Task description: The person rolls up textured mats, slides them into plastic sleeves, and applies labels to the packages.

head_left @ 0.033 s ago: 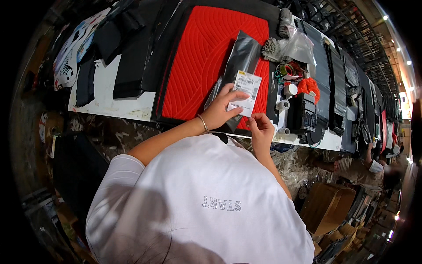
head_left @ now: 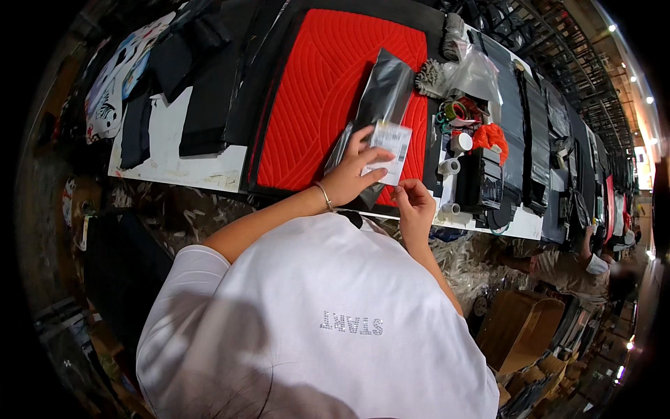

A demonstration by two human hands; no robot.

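Observation:
A white printed shipping label (head_left: pixel 392 150) lies over the grey plastic mailer bag (head_left: pixel 385 84), its upper part bent and slightly blurred. My left hand (head_left: pixel 349 171) reaches across the bag with its fingers spread, the fingertips and thumb touching the label's left side. At the label's lower corner, the thumb and fingers of my right hand (head_left: pixel 415 202) are pinched together on its edge. Beneath the bag is a red mat (head_left: pixel 324 84) with a curved ridged pattern, on a black sheet.
Right of the mat are tape rolls (head_left: pixel 455 110), a white roll (head_left: pixel 449 167), an orange-red bag (head_left: pixel 490 137) and a grey fuzzy bundle (head_left: pixel 434 77). Black folded pieces (head_left: pixel 206 115) lie at left. A cardboard box (head_left: pixel 520 328) and another person (head_left: pixel 569 269) are at lower right.
The label's upper edge has dropped a little toward me and its face has tilted. My left fingers have shifted slightly; my right hand looks unmoved.

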